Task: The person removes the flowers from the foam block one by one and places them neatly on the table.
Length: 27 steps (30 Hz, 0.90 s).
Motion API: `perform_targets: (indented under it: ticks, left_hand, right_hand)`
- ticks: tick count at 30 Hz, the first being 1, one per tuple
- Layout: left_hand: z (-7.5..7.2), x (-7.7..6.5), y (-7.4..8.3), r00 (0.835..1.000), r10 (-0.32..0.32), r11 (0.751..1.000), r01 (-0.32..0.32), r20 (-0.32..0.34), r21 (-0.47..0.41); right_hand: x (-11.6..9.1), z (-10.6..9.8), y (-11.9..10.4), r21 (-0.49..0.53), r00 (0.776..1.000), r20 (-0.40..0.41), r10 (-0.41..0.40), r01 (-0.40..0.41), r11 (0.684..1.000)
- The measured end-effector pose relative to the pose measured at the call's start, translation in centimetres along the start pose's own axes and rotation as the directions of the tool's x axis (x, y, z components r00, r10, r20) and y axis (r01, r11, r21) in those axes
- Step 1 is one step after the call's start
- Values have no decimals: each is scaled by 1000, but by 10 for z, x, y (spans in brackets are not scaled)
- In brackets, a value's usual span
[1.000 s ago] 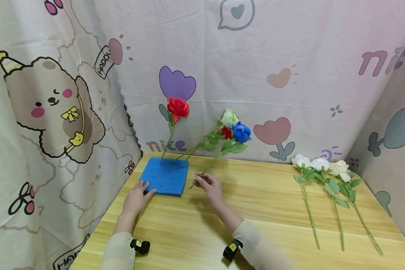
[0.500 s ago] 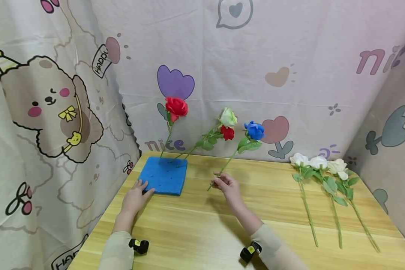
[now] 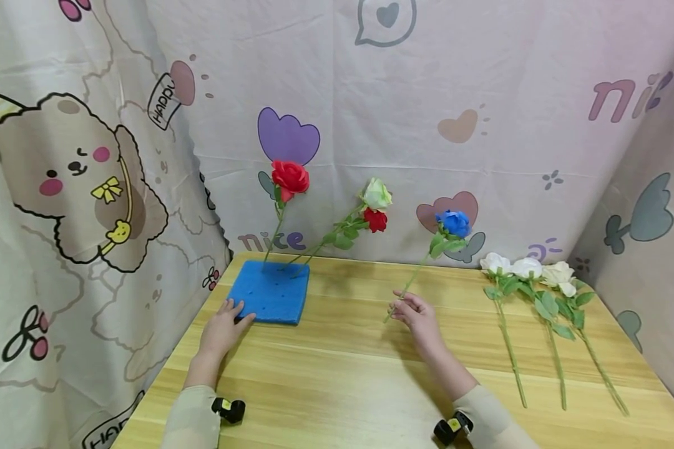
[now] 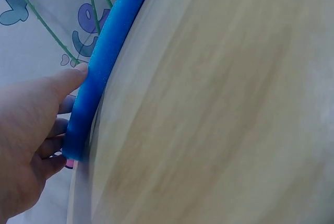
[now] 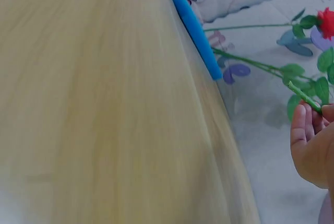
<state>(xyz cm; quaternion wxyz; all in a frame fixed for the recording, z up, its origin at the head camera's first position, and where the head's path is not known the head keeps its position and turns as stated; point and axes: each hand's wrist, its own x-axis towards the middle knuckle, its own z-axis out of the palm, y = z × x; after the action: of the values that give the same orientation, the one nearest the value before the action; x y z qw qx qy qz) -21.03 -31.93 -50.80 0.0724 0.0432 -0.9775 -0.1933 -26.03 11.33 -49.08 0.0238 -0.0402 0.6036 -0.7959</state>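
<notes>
My right hand [image 3: 418, 315] pinches the lower stem of a blue rose [image 3: 454, 223], held tilted above the table, bloom up and to the right. In the right wrist view the cut stem end [image 5: 304, 97] sticks out past the fingers. With relaxed fingers, my left hand [image 3: 221, 330] rests on the near left corner of a blue foam board [image 3: 281, 305]. Stuck in that board's far part are a large red rose [image 3: 290, 179], a pale green-white rose [image 3: 377, 194] and a smaller red rose [image 3: 376, 219]; the last two lean right. Small holes dot the board.
On the table's right side lie two white roses [image 3: 495, 263] and a cream rose [image 3: 559, 278], stems toward the near edge. Behind the wooden table [image 3: 337, 374] hangs a printed curtain [image 3: 337, 93], which also covers the left side.
My right hand has carried the blue rose to the right, away from the foam board and the leaning roses. My left hand has stayed on the board's corner.
</notes>
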Motion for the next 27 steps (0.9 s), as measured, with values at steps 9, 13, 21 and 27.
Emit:
perform_targets:
  ticks: [9,13,21,27]
  left_hand:
    - [1,0,-1,1000,9,1000,-9,-12,-4]
    - [1,0,-1,1000,4,1000,-4,-6,-6]
    - [1,-1,-2,1000,6,1000,-7,-11,-11]
    - [1,-1,-2,1000,4,1000,-4,-7,-13]
  right_hand:
    - [-11,-33,-8,-16,999,-18,49,-49,999]
    - [-14,-46,-10,-35,996,-32,80,-81,996]
    - [-22,-74,-14,-129,991,-55,119,-125,984]
    - [-27,-95,-18,-143,988,-68,136,-145,979]
